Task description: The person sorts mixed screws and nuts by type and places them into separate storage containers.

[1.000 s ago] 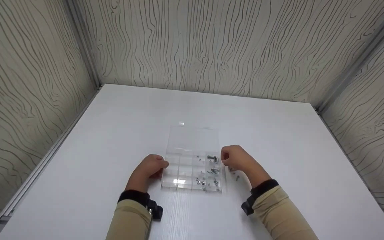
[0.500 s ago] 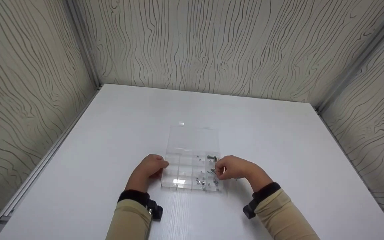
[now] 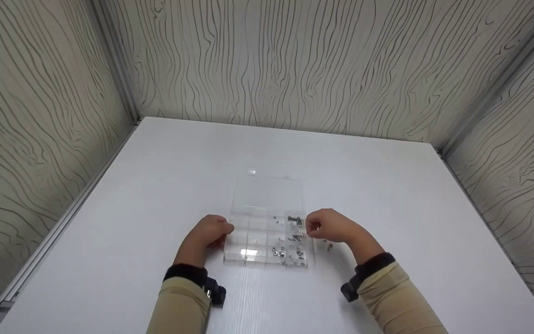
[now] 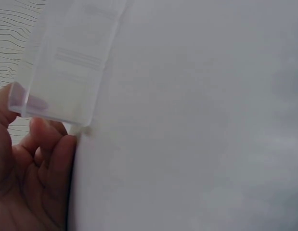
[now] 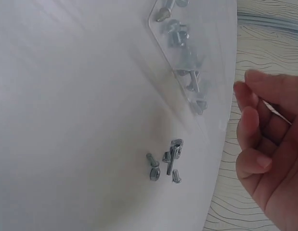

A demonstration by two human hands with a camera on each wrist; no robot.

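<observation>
A clear compartment box (image 3: 267,239) lies open near the front middle of the white worktop (image 3: 387,195), small screws and nuts (image 3: 290,241) sorted into its right-hand cells and a loose pile of screws (image 5: 167,161) waiting just beside its right edge. The left hand (image 3: 207,235) steadies the box's left wall, fingers curled against it, while the right hand (image 3: 329,225) hovers at the right rim with thumb and finger pinched on a thin screw (image 5: 276,111). The sorting appears mid-run; the next move calls for a careful release over the matching cell.
</observation>
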